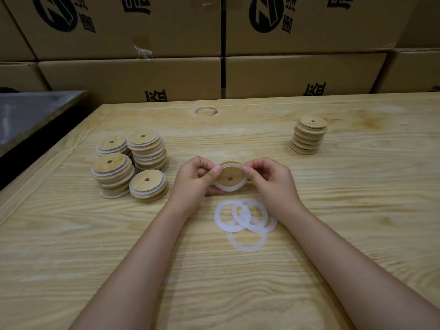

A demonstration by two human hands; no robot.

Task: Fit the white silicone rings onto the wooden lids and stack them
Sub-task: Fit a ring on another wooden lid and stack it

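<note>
- Your left hand (197, 178) and your right hand (270, 181) hold one wooden lid (232, 173) between them, just above the wooden table (357, 210).
- The lid is in the middle of the table, a little way in front of you.
- The lid is round, so it has no long side. Its flat face tips up and toward you. You can see the small hole near the middle of it.
- A white silicone ring (229, 188) goes around the lid's edge. The near part of the ring hangs a bit lower than the wood.
- Both hands are curled. Each thumb and the fingers pinch the ring at the top of the lid, one hand on each side.
- More loose rings (247, 226) lie flat in a small heap on the table, close to you, between your arms. They lie over one another.
- To your left stand four stacks of lids with white rings (147, 153), close together.
- Far off to your right stands one stack of bare lids (308, 136).
- Brown cardboard boxes (133, 75) make a wall behind the table.
- A dark grey tray (31, 115) sits past the table's left edge.
</note>
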